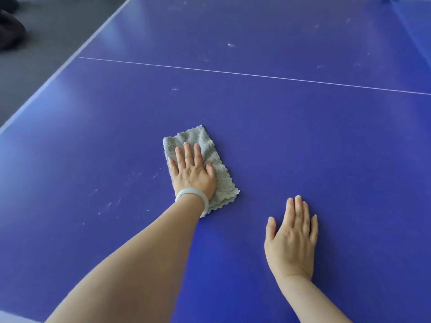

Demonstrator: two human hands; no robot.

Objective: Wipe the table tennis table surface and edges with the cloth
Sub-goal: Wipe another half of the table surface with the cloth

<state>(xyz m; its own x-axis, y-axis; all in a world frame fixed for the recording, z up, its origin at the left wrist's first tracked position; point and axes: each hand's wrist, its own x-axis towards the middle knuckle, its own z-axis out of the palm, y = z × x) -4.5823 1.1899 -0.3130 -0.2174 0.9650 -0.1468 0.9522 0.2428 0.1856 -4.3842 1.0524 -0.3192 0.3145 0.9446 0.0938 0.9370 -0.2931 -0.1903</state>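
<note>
Grey floor [53,40] at upper left, with a dark blurred shape [10,31] lying on it

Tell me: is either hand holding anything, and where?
Nothing is gripped. The left hand presses flat on the middle of the cloth; the right hand rests flat on the table.

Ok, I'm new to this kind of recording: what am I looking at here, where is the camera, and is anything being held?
There is no machine here. One camera worn on the person's head looks down at their two bare hands. The left hand, with a pale bangle on its wrist, presses flat on a grey cloth. The right hand lies flat on the blue table tennis table, apart from the cloth. Nothing is gripped; both hands are open. A thin white line crosses the table, and pale dusty marks show left of the cloth.
</note>
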